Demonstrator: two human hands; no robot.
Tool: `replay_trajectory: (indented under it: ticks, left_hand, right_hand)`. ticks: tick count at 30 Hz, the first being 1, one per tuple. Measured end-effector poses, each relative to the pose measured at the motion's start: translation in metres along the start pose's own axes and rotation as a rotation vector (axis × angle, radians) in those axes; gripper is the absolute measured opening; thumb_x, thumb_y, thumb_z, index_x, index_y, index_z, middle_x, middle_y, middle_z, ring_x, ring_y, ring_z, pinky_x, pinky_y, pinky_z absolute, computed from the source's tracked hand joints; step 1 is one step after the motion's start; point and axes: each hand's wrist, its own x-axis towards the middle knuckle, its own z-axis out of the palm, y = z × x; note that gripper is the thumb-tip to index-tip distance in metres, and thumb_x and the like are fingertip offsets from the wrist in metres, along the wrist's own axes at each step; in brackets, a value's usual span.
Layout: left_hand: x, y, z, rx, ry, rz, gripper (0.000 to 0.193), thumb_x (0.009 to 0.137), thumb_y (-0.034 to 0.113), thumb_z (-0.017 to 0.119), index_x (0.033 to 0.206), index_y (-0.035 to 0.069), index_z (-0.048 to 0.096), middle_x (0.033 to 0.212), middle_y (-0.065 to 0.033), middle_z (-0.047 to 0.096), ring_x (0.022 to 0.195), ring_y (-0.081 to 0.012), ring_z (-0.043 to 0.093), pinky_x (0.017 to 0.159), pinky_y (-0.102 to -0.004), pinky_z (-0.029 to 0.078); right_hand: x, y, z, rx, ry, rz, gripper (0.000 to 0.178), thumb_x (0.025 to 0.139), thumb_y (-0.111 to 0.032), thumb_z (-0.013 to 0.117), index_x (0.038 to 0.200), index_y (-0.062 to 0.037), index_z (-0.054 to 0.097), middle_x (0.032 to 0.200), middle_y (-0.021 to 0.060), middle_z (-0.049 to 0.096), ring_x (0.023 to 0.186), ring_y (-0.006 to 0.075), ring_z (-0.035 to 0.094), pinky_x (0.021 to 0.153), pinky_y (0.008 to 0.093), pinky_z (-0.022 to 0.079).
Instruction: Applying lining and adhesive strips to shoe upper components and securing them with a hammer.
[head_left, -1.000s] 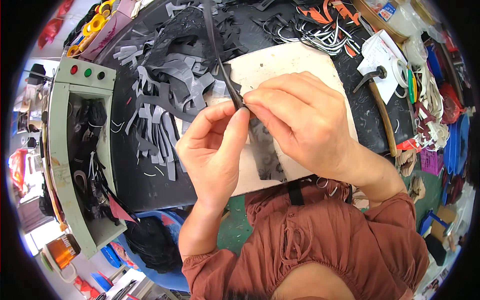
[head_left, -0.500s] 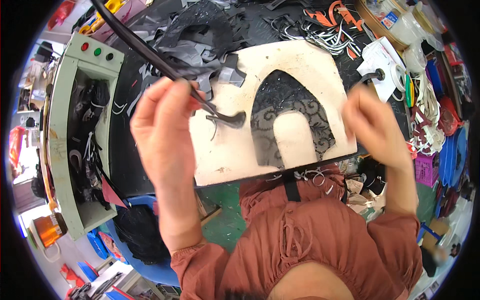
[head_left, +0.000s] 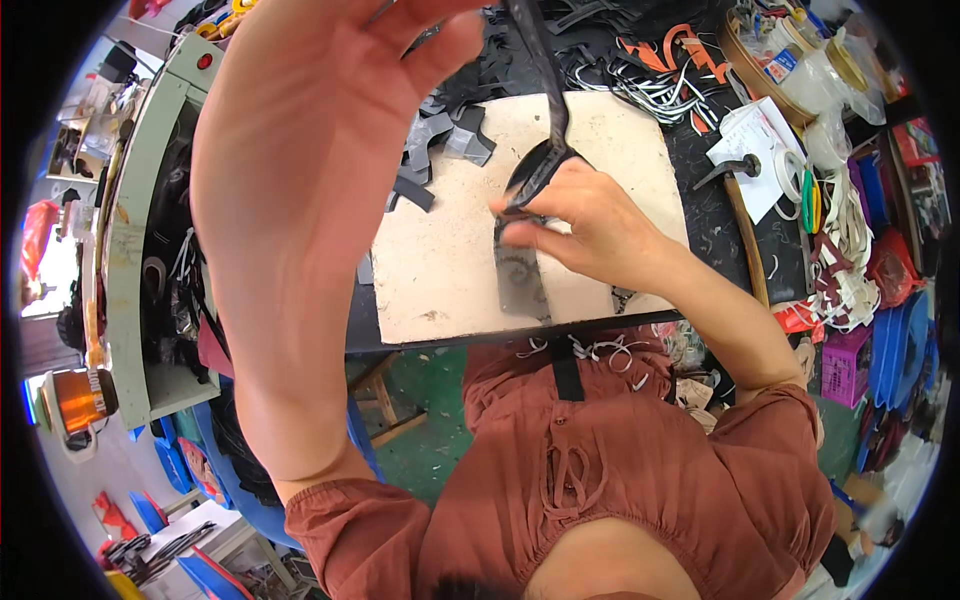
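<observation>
My left hand (head_left: 300, 170) is raised close to the camera at the upper left, its fingertips partly cut off by the top edge. A long, narrow black strip (head_left: 545, 75) comes down just right of those fingers; whether they grip it is hidden. My right hand (head_left: 610, 222) is closed, pinching the strip's lower end above the cream board (head_left: 440, 270). A black shoe-upper piece with a sheer, curl-patterned part (head_left: 520, 275) shows below the right fingers. The hand and strip hide most of it, and I cannot tell whether it is lifted.
Grey and black scraps (head_left: 465, 140) lie at the board's left. White cords (head_left: 665, 95) and orange offcuts (head_left: 690, 50) are at the back. A hammer (head_left: 748, 225) with a wooden handle stands right of the board, beside white papers (head_left: 760, 150). A grey-green cabinet (head_left: 150, 240) is at left.
My left hand has moved up and closer to the camera. The right hand has come left over the board and gripped the strip's end, covering the shoe-upper piece. The strip has swung right.
</observation>
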Motion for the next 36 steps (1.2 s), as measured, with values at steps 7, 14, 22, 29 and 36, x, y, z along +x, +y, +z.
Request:
replay_trajectory:
  ticks: [7,14,22,29,36]
  left_hand:
    - [0.124,-0.074,-0.038,0.130,-0.094,-0.166,0.010,0.085,0.009,0.069,0.092,0.008,0.063,0.082,-0.0037,0.065,0.072,-0.0138,0.061,0.065,-0.0242,0.048]
    - [0.216,-0.132,-0.028,0.119,-0.005,-0.425,0.054,0.079,0.032,0.065,0.126,0.007,0.055,0.128,-0.0107,0.055,0.109,-0.0284,0.054,0.098,-0.0457,0.037]
    - [0.092,-0.136,-0.079,1.145,-0.400,-0.117,0.040,0.102,0.027,0.053,0.122,-0.007,0.061,0.099,-0.0084,0.069,0.086,-0.0156,0.064,0.076,-0.0275,0.052]
    - [-0.016,-0.151,-0.097,0.454,-0.127,-0.493,0.017,0.086,0.004,0.073,0.101,-0.004,0.071,0.089,-0.0051,0.070,0.079,-0.0087,0.064,0.072,-0.0224,0.051]
    - [-0.039,-0.145,-0.101,0.494,-0.087,-0.254,0.022,0.084,-0.003,0.074,0.105,-0.004,0.069,0.094,-0.0078,0.070,0.083,-0.0099,0.065,0.077,-0.0230,0.052]
  right_hand:
    - [-0.043,-0.001,0.004,0.710,-0.166,0.518,0.018,0.090,-0.014,0.069,0.097,0.0020,0.071,0.086,0.0085,0.071,0.074,0.0122,0.064,0.067,0.0272,0.049]
    - [-0.049,0.025,0.005,1.148,-0.087,0.837,0.015,0.091,-0.014,0.071,0.099,-0.0010,0.073,0.097,0.0072,0.073,0.090,0.0126,0.067,0.084,0.0278,0.052]
    - [-0.034,0.046,-0.016,1.063,0.198,0.710,0.030,0.090,-0.007,0.068,0.119,-0.0016,0.064,0.110,0.0100,0.070,0.102,0.0115,0.065,0.088,0.0257,0.051]
    - [-0.025,0.032,-0.001,0.854,0.132,0.697,0.030,0.088,-0.005,0.068,0.117,0.0007,0.065,0.105,0.0073,0.070,0.096,0.0129,0.066,0.086,0.0283,0.053]
    - [-0.035,0.038,0.010,0.618,0.048,0.480,0.024,0.087,-0.015,0.074,0.102,0.0021,0.069,0.091,0.0036,0.070,0.088,0.0104,0.062,0.080,0.0276,0.050]
